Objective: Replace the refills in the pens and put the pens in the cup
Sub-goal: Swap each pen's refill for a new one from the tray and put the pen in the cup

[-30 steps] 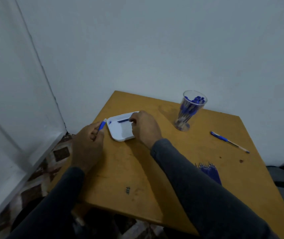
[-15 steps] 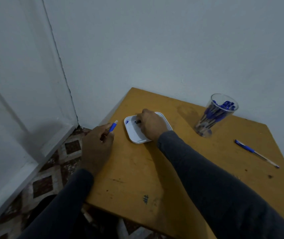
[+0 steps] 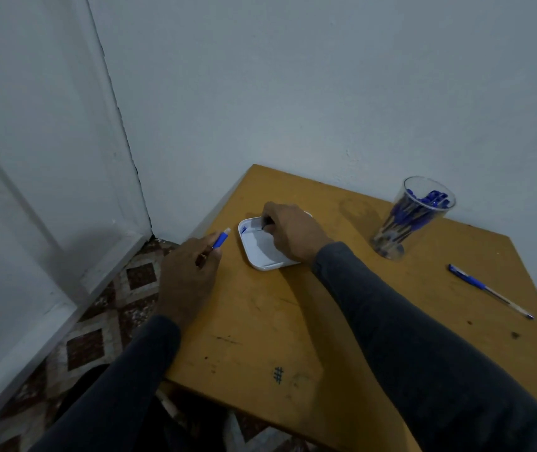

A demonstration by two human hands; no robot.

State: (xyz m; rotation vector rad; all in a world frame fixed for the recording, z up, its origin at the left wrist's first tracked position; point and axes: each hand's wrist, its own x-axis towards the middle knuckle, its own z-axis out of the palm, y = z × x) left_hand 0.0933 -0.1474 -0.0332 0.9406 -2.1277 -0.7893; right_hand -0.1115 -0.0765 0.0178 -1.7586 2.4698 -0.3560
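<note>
Right hand [image 3: 288, 234] is reaching into the white tray [image 3: 260, 252], pinching a thin dark refill, while left hand [image 3: 189, 272] is gripping the pen barrel [image 3: 220, 240] just beside the tray, probably keeping it ready.

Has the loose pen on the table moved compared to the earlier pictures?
No. The loose pen still lies right of the cup, at the same angle; only the camera shifted.

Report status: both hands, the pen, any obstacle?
Left hand grips pen barrel. Right hand pinches small dark part over white tray. Cup unobstructed.
</note>
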